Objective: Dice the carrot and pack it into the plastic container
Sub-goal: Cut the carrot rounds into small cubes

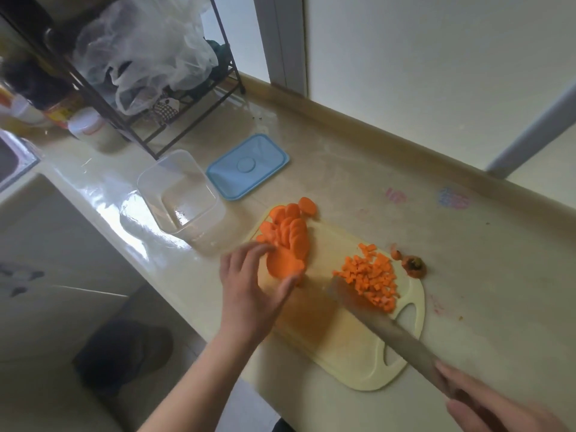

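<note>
Left grip pinching carrot slices, board's far end

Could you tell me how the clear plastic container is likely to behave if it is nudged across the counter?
The empty container probably slides easily, since it looks thin-walled and the countertop is glossy. It seems tall for its base, so a high push might tip it.

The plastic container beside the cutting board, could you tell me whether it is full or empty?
Empty. The plastic container shows only its clear bottom; the diced carrot lies on the cutting board.
</note>
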`<action>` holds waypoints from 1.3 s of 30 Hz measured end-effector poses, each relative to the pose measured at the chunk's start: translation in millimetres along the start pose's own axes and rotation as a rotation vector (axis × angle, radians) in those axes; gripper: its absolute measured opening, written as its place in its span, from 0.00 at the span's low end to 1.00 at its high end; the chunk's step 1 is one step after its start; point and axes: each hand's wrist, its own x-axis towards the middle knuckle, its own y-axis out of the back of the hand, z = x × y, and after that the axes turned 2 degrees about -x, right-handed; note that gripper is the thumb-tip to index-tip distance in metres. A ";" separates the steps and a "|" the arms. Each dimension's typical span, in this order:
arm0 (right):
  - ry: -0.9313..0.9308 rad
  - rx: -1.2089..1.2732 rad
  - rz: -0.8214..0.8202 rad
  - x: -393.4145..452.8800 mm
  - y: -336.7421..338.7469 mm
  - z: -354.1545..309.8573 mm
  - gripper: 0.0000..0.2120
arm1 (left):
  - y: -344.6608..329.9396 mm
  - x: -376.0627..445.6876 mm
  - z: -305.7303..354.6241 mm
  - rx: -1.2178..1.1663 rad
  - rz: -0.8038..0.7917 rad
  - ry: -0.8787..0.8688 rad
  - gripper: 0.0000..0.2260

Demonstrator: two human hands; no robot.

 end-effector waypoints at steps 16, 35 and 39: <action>-0.183 0.356 -0.453 16.1 -26.3 -31.7 0.11 | -7.2 -93.5 9.9 -0.080 -0.232 -0.237 0.11; -0.112 0.164 -0.299 -6.8 -43.4 -35.0 0.32 | -21.3 -94.5 7.9 -0.095 -0.343 -0.338 0.14; -0.104 0.167 -0.269 -8.4 -44.5 -29.7 0.35 | -21.4 -94.3 10.0 -0.095 -0.325 -0.339 0.11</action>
